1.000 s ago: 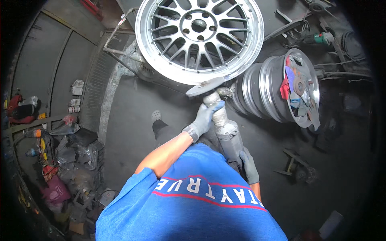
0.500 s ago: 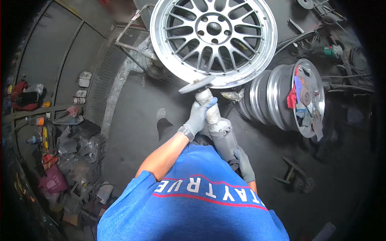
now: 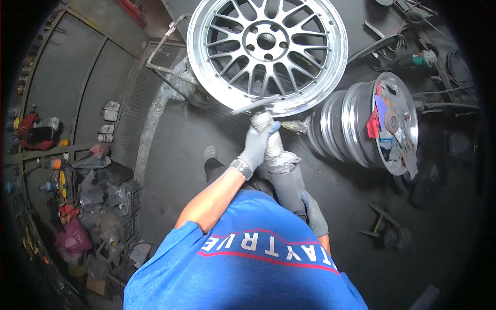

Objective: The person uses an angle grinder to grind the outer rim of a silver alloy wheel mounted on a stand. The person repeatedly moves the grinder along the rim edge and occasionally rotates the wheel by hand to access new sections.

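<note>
Gripping the front of a dust-coated angle grinder (image 3: 276, 165), the person's gloved left hand (image 3: 257, 146) wraps closed around the tool's neck, just behind its flat disc (image 3: 257, 104). The bare left forearm runs up from the lower centre of the view, bent at the elbow. The gloved right hand (image 3: 315, 214) is curled shut around the rear of the grinder body, close to the person's chest and partly hidden by a blue shirt (image 3: 243, 268).

The disc meets the lower rim of a large silver alloy wheel (image 3: 266, 51), which fills the top centre of the view, its many thin spokes facing the camera. The wheel rests on a metal frame stand (image 3: 165, 67) to its left.

To the right, near the grinder, a second polished wheel (image 3: 361, 124) lies on its side with rags and small parts piled on its face (image 3: 387, 124).

The floor (image 3: 175, 155) is dark, stained concrete. At the left edge, cluttered shelves (image 3: 62, 155) hold bottles, cans and bags. Cables and tools (image 3: 423, 57) lie scattered at the upper right.
</note>
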The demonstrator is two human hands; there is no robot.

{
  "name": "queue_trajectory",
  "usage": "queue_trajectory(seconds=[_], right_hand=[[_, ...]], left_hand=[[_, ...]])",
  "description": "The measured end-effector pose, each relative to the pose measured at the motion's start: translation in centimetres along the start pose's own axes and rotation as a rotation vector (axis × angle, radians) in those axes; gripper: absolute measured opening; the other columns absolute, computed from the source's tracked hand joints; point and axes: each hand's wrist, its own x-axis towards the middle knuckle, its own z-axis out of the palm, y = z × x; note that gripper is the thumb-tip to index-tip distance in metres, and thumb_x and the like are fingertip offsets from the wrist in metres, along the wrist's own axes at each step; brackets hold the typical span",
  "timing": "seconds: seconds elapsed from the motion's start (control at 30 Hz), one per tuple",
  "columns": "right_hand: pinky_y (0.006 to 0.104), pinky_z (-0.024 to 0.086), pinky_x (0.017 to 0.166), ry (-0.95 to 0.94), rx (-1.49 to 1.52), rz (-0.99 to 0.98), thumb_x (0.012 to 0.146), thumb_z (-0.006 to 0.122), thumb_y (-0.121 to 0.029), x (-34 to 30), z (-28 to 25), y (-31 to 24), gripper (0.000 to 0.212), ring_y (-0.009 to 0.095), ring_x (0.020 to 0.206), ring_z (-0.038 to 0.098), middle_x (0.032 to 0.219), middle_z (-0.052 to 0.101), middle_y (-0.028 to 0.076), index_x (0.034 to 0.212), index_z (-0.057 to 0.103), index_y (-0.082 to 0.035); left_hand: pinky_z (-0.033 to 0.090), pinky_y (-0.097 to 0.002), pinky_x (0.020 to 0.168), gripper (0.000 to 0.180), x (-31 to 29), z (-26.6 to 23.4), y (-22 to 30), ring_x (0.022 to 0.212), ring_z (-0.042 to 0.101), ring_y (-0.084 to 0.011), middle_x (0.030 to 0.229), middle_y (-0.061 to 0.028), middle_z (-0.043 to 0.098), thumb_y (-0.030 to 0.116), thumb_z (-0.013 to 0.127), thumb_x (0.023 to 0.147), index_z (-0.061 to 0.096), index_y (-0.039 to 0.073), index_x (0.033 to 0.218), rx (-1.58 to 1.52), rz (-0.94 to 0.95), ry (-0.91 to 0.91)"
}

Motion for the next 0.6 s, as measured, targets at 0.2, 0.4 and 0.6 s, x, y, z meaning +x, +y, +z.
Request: queue_trajectory(seconds=[0.2, 0.4, 0.6], right_hand=[[0.0416, 0.055, 0.109, 0.144, 0.063, -0.021, 0.114, 0.057, -0.045, -4.7, 0.6, -0.3, 0.061, 0.028, 0.127, 0.069, 0.146, 0.069, 0.018, 0.152, 0.061, 0.003], [0.0438, 0.055, 0.110, 0.179, 0.175, 0.027, 0.114, 0.057, -0.046, -5.4, 6.7, 0.3, 0.064, 0.031, 0.129, 0.069, 0.147, 0.068, 0.020, 0.155, 0.058, 0.002], [0.0437, 0.054, 0.111, 0.240, 0.165, 0.102, 0.113, 0.059, -0.047, -3.5, 13.0, 3.4, 0.067, 0.030, 0.131, 0.067, 0.149, 0.067, 0.019, 0.158, 0.055, 0.002]], left_hand=[[0.058, -0.0352, 0.099, 0.038, -0.5, 4.6, -1.7, 0.110, 0.072, -0.0180, 0.121, -0.0050, 0.078, 0.024, 0.085, 0.099, 0.074, 0.005, 0.130, 0.049, -0.047, -0.164], [0.058, -0.0355, 0.094, 0.036, -0.8, 2.1, 0.6, 0.104, 0.070, -0.0164, 0.116, -0.0036, 0.076, 0.024, 0.086, 0.098, 0.073, 0.007, 0.127, 0.036, -0.085, -0.198], [0.058, -0.0349, 0.092, 0.037, 1.3, -4.2, 3.7, 0.102, 0.069, -0.0148, 0.113, -0.0026, 0.074, 0.023, 0.089, 0.096, 0.071, 0.009, 0.125, 0.150, -0.112, -0.116]])
